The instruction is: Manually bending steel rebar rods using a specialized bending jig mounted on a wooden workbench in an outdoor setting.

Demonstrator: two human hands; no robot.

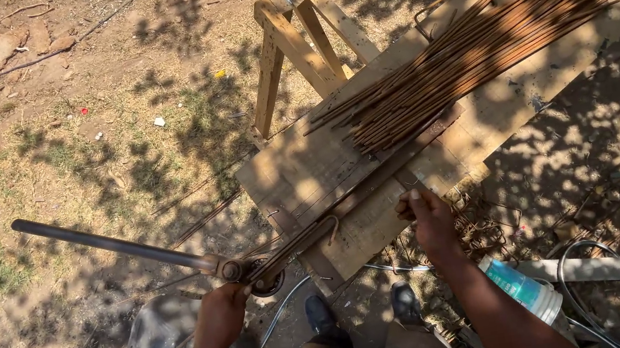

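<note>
At the bench [309,170] edge, our left hand [224,309] clamps the bender handle [108,245] and our right hand [427,218] pinches the rod [319,234]. We judge a jerky swing could pull the rod loose or nip our fingers.

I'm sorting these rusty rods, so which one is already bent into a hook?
The single rod lying along the bender by the left hand; its end curls into a hook, while the rods in the pile are straight.

We count two hands, our left hand [224,309] and right hand [429,217], one bending lever [112,244], one wooden workbench [301,171], one rebar bundle [472,51] beyond counting, and one plastic bucket [520,288].
</note>
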